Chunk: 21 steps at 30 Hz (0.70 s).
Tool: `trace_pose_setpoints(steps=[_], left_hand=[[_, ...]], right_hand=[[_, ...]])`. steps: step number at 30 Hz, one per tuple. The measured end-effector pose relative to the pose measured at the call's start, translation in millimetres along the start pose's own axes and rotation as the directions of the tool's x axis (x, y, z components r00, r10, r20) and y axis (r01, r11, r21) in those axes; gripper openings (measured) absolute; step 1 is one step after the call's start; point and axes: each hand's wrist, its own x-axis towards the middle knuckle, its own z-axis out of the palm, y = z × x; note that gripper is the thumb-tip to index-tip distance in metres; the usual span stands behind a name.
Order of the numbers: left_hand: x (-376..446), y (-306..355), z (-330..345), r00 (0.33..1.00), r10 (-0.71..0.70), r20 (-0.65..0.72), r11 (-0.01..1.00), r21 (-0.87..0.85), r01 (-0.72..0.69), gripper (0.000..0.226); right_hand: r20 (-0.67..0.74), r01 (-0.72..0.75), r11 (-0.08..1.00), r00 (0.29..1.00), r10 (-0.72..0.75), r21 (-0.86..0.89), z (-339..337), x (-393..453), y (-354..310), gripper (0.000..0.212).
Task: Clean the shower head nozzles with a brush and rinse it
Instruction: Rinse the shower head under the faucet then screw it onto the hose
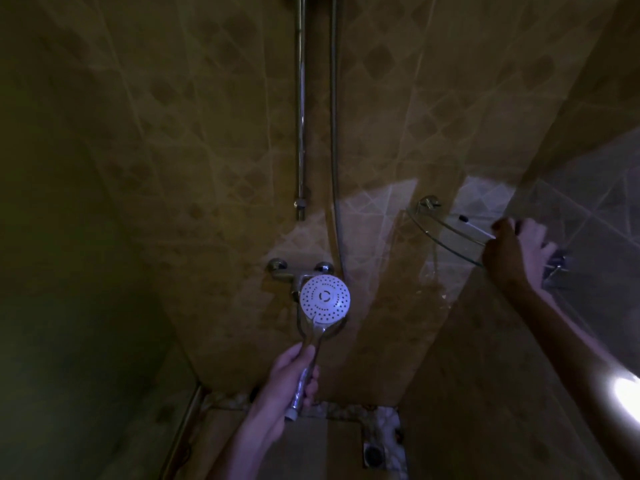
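Observation:
The shower head (325,299) is a white round disc dotted with nozzles on a chrome handle, its face turned up towards me. My left hand (289,382) grips the handle low in the middle of the view. My right hand (519,252) reaches out to the right over the edge of a glass corner shelf (446,233); its fingers are blurred and I cannot tell whether they hold anything. A small dark item (463,218) lies on the shelf. No brush is plainly visible.
The stall is dim, with brown tiled walls. A chrome mixer tap (299,268) sits just behind the shower head. A riser rail (302,105) and the hose (333,133) run up the wall. A floor drain (373,453) lies at the bottom right.

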Motion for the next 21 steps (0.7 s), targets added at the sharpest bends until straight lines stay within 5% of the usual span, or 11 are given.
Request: trace_pose_setpoints(steps=[3,7,11,21], left_hand=[[3,9,-6,0.999,0.043,-0.007,0.998,-0.042,-0.043,0.013],[16,26,-24,0.988,0.153,0.018,0.987,-0.058,-0.152,0.013],[38,60,-51,0.966,0.253,0.055,0.965,-0.09,-0.247,0.013],[100,184,-112,0.907,0.406,0.111,0.911,0.032,-0.412,0.023]], right_hand=[[-0.069,-0.002,1.0,0.998,0.0,-0.022,7,-24,-24,0.04],[0.007,0.048,0.946,0.999,-0.053,0.32,20,-46,-62,0.035],[-0.008,0.141,0.96,0.99,-0.143,0.244,33,-43,-112,0.025],[0.089,0.17,0.895,0.97,-0.226,0.413,39,28,-238,0.006]])
